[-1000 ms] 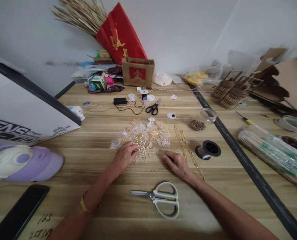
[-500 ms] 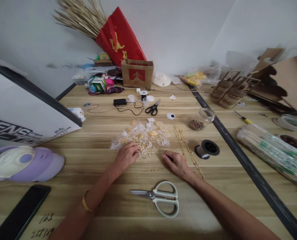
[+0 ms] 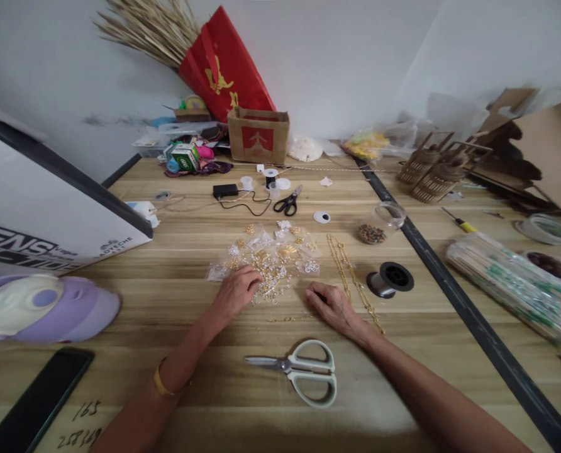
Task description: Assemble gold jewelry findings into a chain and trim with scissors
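Left hand fingers curled in bead pile, grip unclear; right hand loosely curled, seemingly empty, beside gold chain.

My left hand hides its own fingertips; the gold pieces beyond the scissors are too small to identify.

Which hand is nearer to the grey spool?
Right. The right hand lies just left of the spool; the left hand is farther left, at the pile of gold pieces.
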`<move>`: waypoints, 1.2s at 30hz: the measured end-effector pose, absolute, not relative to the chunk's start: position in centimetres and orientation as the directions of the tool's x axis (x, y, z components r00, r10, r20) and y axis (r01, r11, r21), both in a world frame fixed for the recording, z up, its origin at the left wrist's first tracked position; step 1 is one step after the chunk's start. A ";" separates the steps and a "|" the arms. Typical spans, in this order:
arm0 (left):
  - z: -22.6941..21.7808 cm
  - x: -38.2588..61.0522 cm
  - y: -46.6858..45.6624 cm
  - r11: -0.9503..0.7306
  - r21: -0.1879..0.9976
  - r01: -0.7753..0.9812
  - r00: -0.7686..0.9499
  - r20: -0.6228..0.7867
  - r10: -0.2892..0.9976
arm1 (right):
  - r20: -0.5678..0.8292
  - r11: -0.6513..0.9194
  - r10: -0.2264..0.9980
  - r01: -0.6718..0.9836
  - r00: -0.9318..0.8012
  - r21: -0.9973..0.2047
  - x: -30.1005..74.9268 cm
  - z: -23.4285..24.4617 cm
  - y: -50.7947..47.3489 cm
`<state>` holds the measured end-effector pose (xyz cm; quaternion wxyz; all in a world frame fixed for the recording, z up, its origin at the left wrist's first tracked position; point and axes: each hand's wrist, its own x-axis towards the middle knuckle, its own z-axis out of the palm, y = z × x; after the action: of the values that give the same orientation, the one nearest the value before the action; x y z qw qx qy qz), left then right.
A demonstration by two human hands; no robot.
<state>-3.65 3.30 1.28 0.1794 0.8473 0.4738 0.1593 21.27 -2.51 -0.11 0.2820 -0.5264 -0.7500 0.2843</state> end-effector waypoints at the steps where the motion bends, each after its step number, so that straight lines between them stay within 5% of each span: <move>1: 1.4 -3.5 3.3 -0.486 0.454 0.747 0.499 0.099 0.861 | 0.120 0.283 0.950 0.631 -0.288 -0.722 21.3 -0.2 -2.5; 26: 1.3 -0.6 3.8 -0.529 0.289 0.798 0.533 0.071 0.843 | 0.125 0.293 0.945 0.615 -0.301 -0.732 21.3 -0.4 -2.4; 36: 1.7 -0.8 3.9 -0.511 0.354 0.784 0.525 0.062 0.849 | 0.117 0.280 0.949 0.610 -0.293 -0.741 21.4 -0.1 -2.3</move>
<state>-0.84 3.90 1.73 0.1425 0.8615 0.4737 0.1145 21.42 -2.34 -0.13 0.2854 -0.5214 -0.7474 0.2966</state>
